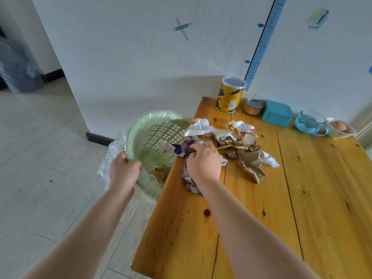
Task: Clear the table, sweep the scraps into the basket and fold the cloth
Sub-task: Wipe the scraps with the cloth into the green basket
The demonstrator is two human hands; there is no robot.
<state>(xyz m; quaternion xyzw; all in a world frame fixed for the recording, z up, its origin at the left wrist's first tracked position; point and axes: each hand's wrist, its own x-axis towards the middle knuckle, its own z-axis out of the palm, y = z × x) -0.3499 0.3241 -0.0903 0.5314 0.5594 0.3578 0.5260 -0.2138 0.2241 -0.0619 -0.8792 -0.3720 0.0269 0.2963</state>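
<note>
A pale green perforated basket (157, 133) lined with a clear plastic bag is tilted against the left edge of the wooden table (281, 198). My left hand (123, 170) grips its near rim. My right hand (203, 160) is closed on a purple and white cloth (189, 182) bunched at the table's left edge. A heap of torn brown cardboard and white paper scraps (237, 146) lies just right of the cloth. One white scrap (165, 147) hangs over the edge into the basket, and a few brown pieces lie inside it.
Along the back of the table stand a yellow can (229, 95), a small tin (253, 106), a teal box (277, 113), a blue glass mug (311, 122) and a white bowl holding an egg (340, 128). The wall is right behind them. Pale wood floor lies to the left.
</note>
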